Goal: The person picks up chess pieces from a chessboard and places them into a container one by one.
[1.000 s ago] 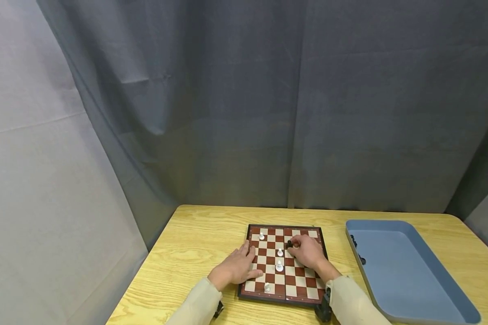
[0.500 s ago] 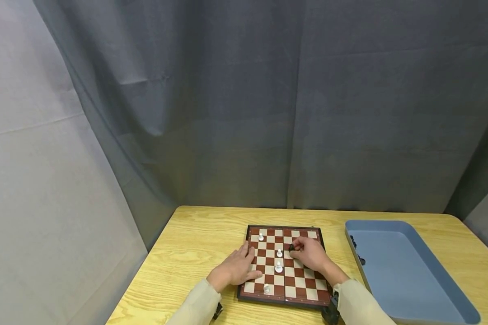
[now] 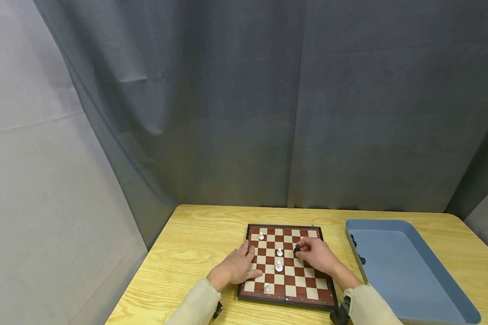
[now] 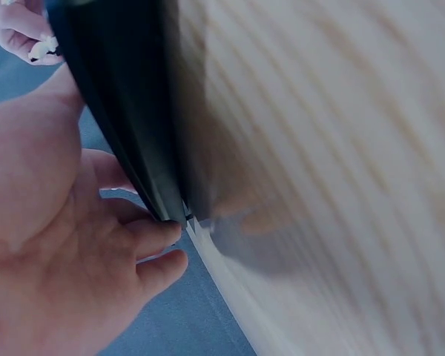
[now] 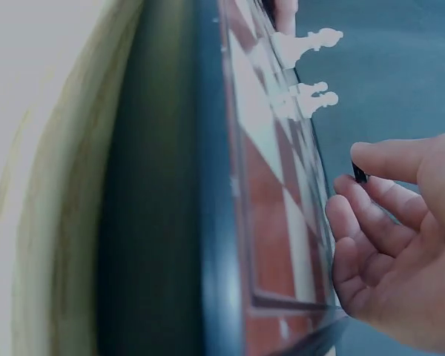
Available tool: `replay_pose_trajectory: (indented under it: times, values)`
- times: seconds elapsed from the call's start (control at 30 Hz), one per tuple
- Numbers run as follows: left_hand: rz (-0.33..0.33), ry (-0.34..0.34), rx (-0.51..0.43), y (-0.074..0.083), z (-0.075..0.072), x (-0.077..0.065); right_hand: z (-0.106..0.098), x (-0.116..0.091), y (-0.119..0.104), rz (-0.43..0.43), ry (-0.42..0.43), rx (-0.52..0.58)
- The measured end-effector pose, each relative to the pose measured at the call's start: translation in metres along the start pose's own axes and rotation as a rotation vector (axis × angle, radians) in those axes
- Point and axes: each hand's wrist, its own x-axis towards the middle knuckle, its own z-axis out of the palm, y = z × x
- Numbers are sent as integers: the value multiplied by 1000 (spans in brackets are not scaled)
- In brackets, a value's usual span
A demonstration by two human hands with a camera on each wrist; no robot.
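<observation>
With the fingers and thumb of our right hand [image 3: 320, 258], we pinch a small black chess piece [image 3: 296, 250] over the right half of the flat red and cream checkered board [image 3: 300, 281]. We rest our left hand [image 3: 233, 270] on the board's left edge, its fingers spread out. Four small white chess pieces [image 3: 279, 266] stand on the board's left half. On our yellow wooden bench [image 3: 203, 230], a shallow blue-grey tray [image 3: 410, 271] sits to the right.
</observation>
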Motion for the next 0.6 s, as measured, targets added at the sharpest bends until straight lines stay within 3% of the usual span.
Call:
replay_pose_trajectory:
  times: [0.37, 0.6]
  values:
    - [4, -5, 9, 0, 0, 0, -21, -14, -7, -4, -20, 56]
    - [6, 0, 4, -1, 0, 1, -33, -20, -4, -41, 15, 35]
